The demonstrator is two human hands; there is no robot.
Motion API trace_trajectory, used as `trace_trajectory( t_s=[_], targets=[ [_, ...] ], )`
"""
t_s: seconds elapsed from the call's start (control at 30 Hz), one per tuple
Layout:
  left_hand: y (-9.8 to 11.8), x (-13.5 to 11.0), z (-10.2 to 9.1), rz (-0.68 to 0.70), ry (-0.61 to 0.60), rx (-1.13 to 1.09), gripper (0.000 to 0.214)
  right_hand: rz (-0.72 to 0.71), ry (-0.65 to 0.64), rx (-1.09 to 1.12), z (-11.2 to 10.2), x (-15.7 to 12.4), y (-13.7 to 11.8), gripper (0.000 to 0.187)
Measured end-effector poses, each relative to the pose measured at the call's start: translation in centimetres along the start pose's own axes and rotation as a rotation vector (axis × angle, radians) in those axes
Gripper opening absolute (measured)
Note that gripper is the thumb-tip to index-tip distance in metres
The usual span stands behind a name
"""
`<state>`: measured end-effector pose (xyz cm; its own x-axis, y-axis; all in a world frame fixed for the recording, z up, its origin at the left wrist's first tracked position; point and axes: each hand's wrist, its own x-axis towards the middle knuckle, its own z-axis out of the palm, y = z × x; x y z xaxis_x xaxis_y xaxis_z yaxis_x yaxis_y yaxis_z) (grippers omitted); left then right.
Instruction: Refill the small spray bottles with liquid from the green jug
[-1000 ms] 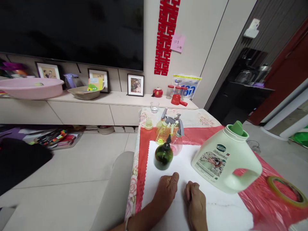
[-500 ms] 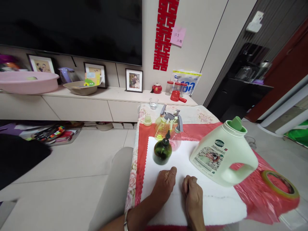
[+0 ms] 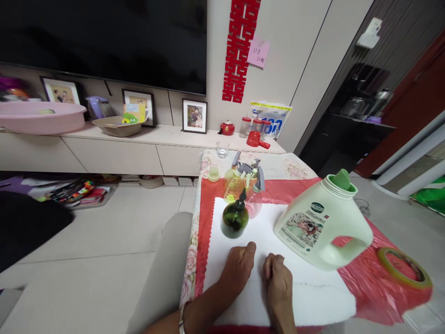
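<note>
So the person is sitting at a low worktop (image 3: 299, 168) with both hands lying on a white towel (image 3: 267, 229), which is spread over a red cloth (image 3: 282, 196). The left hand (image 3: 238, 269) is resting knuckles-up with its fingers (image 3: 249, 250) tucked in narrow, gripping nothing. The right hand (image 3: 278, 282) is lying just beside it, not quite touching, and it's doing the same thing: fingers curled under, nothing in them.

A little dark green bottle (image 3: 235, 219) with a black pump top is standing upright on the towel, just beyond the left hand. It's near the fingertips but not touching them. Over on the right a big pale green jug (image 3: 321, 227) is sitting on the towel with its handle pointing toward the person and its green cap (image 3: 342, 180) on. It's near the right hand but apart from it.

Behind the green bottle a yellow spray bottle (image 3: 233, 186) and a pink spray bottle (image 3: 256, 203) are crowding together, both upright. A roll of tape (image 3: 405, 273) is lying flat on the red cloth at the far right, well away from both hands. At the far end of the worktop a small glass (image 3: 222, 149) is standing by itself.
</note>
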<state>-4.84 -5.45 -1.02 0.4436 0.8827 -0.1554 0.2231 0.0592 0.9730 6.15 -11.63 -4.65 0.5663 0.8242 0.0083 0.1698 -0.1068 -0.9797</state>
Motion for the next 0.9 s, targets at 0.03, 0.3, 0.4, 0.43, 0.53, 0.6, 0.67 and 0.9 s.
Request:
trace_trajectory(
  t_s=[0.03, 0.3, 0.4, 0.43, 0.53, 0.6, 0.67, 0.9],
  targets=[
    [0.01, 0.01, 0.00, 0.003, -0.001, -0.003, 0.068, -0.001, 0.003, -0.002, -0.01, 0.00, 0.00, 0.071],
    [-0.14, 0.00, 0.03, 0.010, 0.008, 0.016, 0.067, 0.004, -0.011, 0.007, 0.01, 0.07, -0.07, 0.071],
    [-0.18, 0.02, 0.09, 0.010, 0.007, 0.026, 0.067, 0.007, -0.015, 0.011, 0.04, 0.09, 0.05, 0.070],
    [-0.18, 0.01, 0.09, 0.011, 0.006, 0.024, 0.067, 0.006, -0.017, 0.011, 0.04, 0.09, 0.11, 0.070],
    [-0.08, -0.05, 0.05, 0.013, -0.001, 0.008, 0.067, 0.001, -0.022, 0.007, -0.02, 0.05, 0.26, 0.069],
    [0.02, -0.09, 0.00, 0.010, -0.004, 0.004, 0.066, -0.003, -0.022, 0.001, -0.05, 0.02, 0.33, 0.069],
    [0.09, -0.09, -0.04, 0.003, -0.004, 0.006, 0.066, -0.004, -0.020, -0.005, -0.07, 0.01, 0.36, 0.069],
    [0.05, 0.01, 0.00, 0.001, -0.007, 0.017, 0.066, -0.006, -0.025, -0.018, 0.02, 0.06, 0.48, 0.068]
  ],
)
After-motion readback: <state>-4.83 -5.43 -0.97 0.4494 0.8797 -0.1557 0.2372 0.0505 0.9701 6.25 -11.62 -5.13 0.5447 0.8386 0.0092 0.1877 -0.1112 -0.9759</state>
